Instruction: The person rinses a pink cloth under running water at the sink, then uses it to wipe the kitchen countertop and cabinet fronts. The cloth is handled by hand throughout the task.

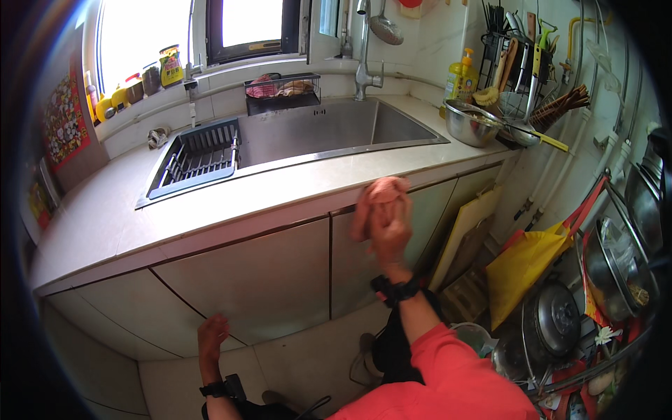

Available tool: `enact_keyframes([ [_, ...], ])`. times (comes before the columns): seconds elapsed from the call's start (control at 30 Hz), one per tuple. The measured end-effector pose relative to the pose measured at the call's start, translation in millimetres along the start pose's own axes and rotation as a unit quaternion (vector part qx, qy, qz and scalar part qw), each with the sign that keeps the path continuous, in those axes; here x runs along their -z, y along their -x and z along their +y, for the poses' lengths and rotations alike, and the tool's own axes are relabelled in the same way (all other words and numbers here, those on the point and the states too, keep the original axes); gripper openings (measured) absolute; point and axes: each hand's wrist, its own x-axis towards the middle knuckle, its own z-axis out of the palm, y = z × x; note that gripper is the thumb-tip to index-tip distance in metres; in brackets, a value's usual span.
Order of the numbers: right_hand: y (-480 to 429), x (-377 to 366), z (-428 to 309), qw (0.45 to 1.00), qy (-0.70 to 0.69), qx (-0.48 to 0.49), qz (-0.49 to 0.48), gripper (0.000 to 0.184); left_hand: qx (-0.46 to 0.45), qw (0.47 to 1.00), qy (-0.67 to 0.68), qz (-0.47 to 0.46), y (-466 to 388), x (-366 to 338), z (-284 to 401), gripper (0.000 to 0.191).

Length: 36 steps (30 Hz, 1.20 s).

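Observation:
My right hand [392,231] grips a crumpled pink-orange cloth [387,190] at the front edge of the pale countertop [294,181]. Part of the cloth hangs before the cabinet doors [252,278]. Hand and cloth are slightly blurred. Low on the left, my left hand [212,336] hangs with loosely bent fingers and nothing in it, in front of the lower cabinets. Behind the counter edge lies a stainless steel sink [310,131], with a dark drain basket [202,152] in its left end.
A steel bowl [470,128] stands right of the sink, below a yellow pump bottle [462,79] and a utensil rack [512,58]. A wire caddy [283,86] sits behind the sink. Boards [464,226], a yellow bag [525,268] and a lidded pot [557,317] crowd the right side.

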Motion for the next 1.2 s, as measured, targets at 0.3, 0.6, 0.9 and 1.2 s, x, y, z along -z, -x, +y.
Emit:
enact_keyframes([
  [0.3, -35, 11, 42, 0.991, 0.0, -0.116, 0.062, 0.038, -0.014, 1.0, -0.015, -0.01, -12, -14, -4, 0.044],
  [0.6, 29, -13, -92, 0.996, -0.018, 0.033, -0.078, 0.042, 0.009, 0.999, -0.027, -0.033, -23, -27, -6, 0.038],
  [0.9, 36, -14, -77, 0.984, -0.035, 0.114, -0.132, 0.039, 0.006, 0.999, -0.048, -0.023, -16, -17, -1, 0.042],
  [1.2, -44, 32, 38, 0.996, 0.028, -0.087, -0.001, 0.032, -0.01, 0.999, -0.048, -0.019, -13, -17, 0, 0.042],
])
